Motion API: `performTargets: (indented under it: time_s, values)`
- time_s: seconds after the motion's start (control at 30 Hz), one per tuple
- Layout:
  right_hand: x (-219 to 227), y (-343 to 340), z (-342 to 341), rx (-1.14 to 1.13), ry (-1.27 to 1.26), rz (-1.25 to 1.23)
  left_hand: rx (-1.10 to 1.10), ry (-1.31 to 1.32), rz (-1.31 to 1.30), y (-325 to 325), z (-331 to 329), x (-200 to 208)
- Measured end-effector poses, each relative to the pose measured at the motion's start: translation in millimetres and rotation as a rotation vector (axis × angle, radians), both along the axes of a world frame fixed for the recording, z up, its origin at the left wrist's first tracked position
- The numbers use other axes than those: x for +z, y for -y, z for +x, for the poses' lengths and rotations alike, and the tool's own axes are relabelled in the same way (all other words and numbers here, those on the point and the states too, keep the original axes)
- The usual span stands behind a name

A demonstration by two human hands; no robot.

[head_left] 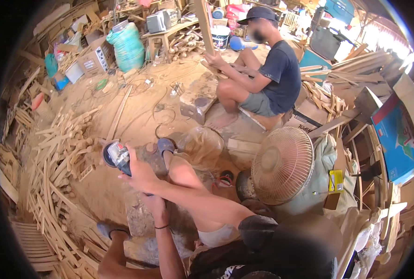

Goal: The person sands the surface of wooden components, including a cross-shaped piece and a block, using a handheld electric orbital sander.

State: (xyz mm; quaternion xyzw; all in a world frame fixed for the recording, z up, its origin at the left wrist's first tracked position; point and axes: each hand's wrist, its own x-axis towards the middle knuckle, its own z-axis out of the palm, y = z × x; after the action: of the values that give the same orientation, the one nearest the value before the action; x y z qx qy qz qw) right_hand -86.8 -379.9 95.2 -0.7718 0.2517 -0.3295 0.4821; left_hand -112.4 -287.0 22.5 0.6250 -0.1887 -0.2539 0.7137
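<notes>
My right hand (139, 174) grips the body of an angle grinder (116, 154), whose round guard and disc point left over the sawdust floor. My left hand (153, 203), with a dark band on its wrist, sits just under my right wrist and closes on the grinder's dark rear end, partly hidden. My right foot in a blue sandal (165, 146) rests on a worn wooden block (149, 156) right beside the grinder. My left foot (110, 231) is lower left.
Another person (267, 74) sits across from me, holding an upright wooden plank (203, 25). A round fan (282, 165) stands at my right. Heaps of turned wooden sticks (60, 158) fill the left. A stone block (196, 100) and cables lie on the floor.
</notes>
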Motion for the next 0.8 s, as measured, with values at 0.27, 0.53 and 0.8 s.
performTargets:
  time_s: [0.27,0.53,0.8]
  values:
    - [-49.3,-21.6,9.7,-0.107,-0.447,-0.4,0.061,-0.272,-0.306,20.4,20.4,-150.1]
    - [-40.4,-23.2,23.8,0.01,-0.4,-0.287,0.02,-0.276,-0.458,11.9,-2.0,-153.9]
    - [-28.3,-44.8,18.8,0.12,-0.328,-0.172,0.0,-0.094,-0.102,-50.7,-34.1,-42.3]
